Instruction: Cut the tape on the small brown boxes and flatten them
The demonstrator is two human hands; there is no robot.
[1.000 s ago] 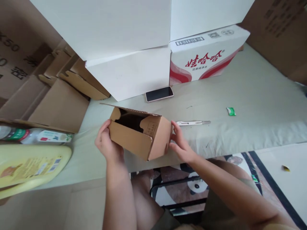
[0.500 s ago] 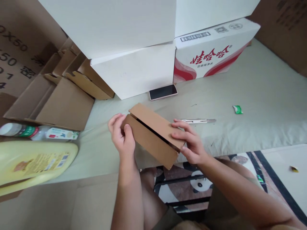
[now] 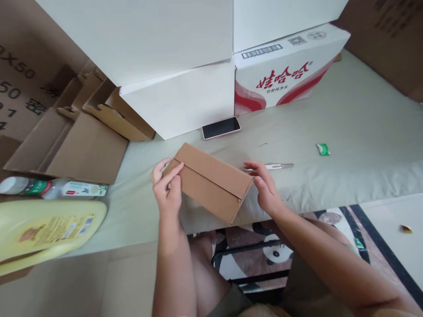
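**A:** Closest to me, bare knees over a panda mat (image 3: pixel 264 255). Just past them I've got both hands on the small cardboard box (image 3: pixel 211 182), which sits tilted at the near edge of the pale tabletop (image 3: pixel 346 145).

**B:** What's the grip?

**A:** The left hand (image 3: pixel 167 189) is clamped on the left end, thumb on the front panel and fingers over the lid seam. The right hand (image 3: pixel 266 189) is cupped round the right end; its thumb is hidden.

**B:** Which step is this?

**A:** Closing, I'd say. The lid is folded down with its front edge flush. The next move calls for firm, even pressure along that seam so the flap seats.

**B:** And beyond the box?

**A:** A cutter (image 3: pixel 277 166) just behind the right hand, a green wrapper (image 3: pixel 323 149), and a phone (image 3: pixel 220 127). Flat cardboard blanks (image 3: pixel 82 145) are off to the left. Stacked white cartons (image 3: pixel 178 99) are at the back.
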